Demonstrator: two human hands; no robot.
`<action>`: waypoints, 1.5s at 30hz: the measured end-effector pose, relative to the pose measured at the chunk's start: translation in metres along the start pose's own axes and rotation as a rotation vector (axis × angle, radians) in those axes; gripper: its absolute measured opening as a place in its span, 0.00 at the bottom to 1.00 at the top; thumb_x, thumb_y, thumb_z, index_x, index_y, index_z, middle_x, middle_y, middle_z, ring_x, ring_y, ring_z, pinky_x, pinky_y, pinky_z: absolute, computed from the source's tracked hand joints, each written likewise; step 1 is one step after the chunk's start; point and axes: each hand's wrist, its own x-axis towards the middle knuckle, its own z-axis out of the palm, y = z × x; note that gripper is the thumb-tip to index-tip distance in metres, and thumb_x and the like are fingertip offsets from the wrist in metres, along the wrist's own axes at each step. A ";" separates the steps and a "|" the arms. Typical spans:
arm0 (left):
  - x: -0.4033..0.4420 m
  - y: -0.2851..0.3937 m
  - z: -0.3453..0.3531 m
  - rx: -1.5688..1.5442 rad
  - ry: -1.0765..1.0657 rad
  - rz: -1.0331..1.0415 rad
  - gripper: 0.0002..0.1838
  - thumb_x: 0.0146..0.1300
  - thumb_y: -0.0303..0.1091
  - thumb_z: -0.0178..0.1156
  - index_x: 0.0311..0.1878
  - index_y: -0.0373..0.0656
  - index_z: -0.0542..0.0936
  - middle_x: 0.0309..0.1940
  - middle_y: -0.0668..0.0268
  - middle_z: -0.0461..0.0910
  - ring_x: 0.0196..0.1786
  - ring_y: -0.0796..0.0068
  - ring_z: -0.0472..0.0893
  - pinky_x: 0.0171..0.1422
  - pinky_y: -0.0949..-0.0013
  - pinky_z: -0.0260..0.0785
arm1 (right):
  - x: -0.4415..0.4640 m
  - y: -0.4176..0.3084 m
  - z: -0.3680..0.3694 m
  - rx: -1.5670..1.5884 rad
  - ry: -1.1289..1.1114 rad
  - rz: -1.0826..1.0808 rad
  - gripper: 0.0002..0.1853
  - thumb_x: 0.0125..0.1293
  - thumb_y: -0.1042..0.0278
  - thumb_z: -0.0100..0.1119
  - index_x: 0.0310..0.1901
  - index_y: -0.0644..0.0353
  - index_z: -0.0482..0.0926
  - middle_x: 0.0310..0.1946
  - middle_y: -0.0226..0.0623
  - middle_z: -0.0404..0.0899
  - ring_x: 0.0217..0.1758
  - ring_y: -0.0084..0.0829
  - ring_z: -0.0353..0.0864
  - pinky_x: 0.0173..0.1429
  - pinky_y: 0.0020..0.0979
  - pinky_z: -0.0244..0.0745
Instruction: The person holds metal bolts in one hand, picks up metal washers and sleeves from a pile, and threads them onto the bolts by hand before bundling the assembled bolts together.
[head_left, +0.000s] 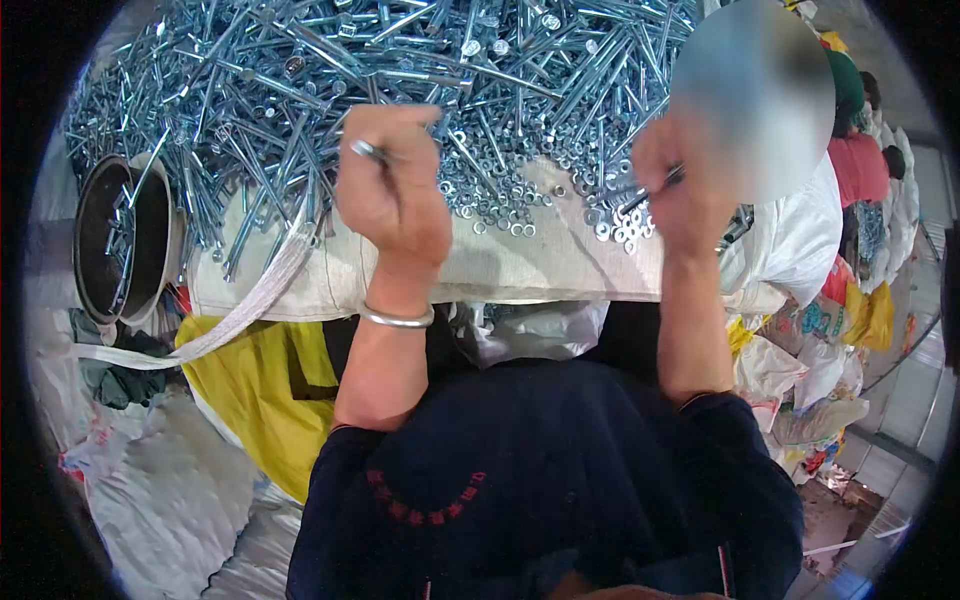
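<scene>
My left hand (pixel 395 190), a metal bangle at its wrist, is closed in a fist over the near side of the heap. A short length of a shiny metal bolt (pixel 368 151) pokes out of that fist; the rest is hidden by the fingers. To the right, my right hand (pixel 685 190) is closed on a darker bolt (pixel 636 203), which points down and left over loose washers (pixel 625 230). Between the hands lie many small nuts and washers (pixel 515 212). Behind them spreads a large pile of long bolts (pixel 270 80).
An oval dark container (pixel 92 235) holding several bolts stands at the left. A white strap (pixel 240 300) hangs over the cloth-covered near edge (pixel 550 270). Yellow sacking (pixel 250 390) and white sacks (pixel 165 490) lie below left. More bags (pixel 800 365) crowd the right; a blurred patch covers the upper right.
</scene>
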 end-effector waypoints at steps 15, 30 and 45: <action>-0.013 0.013 0.040 -0.152 -0.682 -0.222 0.22 0.54 0.42 0.72 0.49 0.40 0.81 0.34 0.67 0.77 0.28 0.83 0.65 0.32 0.75 0.60 | -0.070 0.055 0.004 -0.532 -0.423 -0.147 0.16 0.54 0.68 0.69 0.43 0.60 0.76 0.31 0.44 0.80 0.34 0.41 0.82 0.39 0.33 0.75; -0.008 0.010 0.037 -0.728 -0.457 -0.407 0.23 0.76 0.51 0.43 0.33 0.39 0.69 0.26 0.60 0.72 0.25 0.69 0.76 0.33 0.65 0.73 | -0.069 0.061 -0.003 -0.689 -0.469 -0.031 0.22 0.53 0.72 0.69 0.49 0.61 0.71 0.32 0.49 0.81 0.36 0.53 0.82 0.37 0.43 0.75; 0.009 -0.002 0.016 -0.860 -0.564 -0.427 0.27 0.74 0.56 0.44 0.39 0.38 0.78 0.18 0.72 0.58 0.19 0.80 0.61 0.25 0.73 0.60 | -0.060 0.024 -0.061 -0.999 -0.530 -0.076 0.09 0.61 0.68 0.64 0.40 0.61 0.77 0.27 0.43 0.80 0.31 0.44 0.82 0.35 0.38 0.74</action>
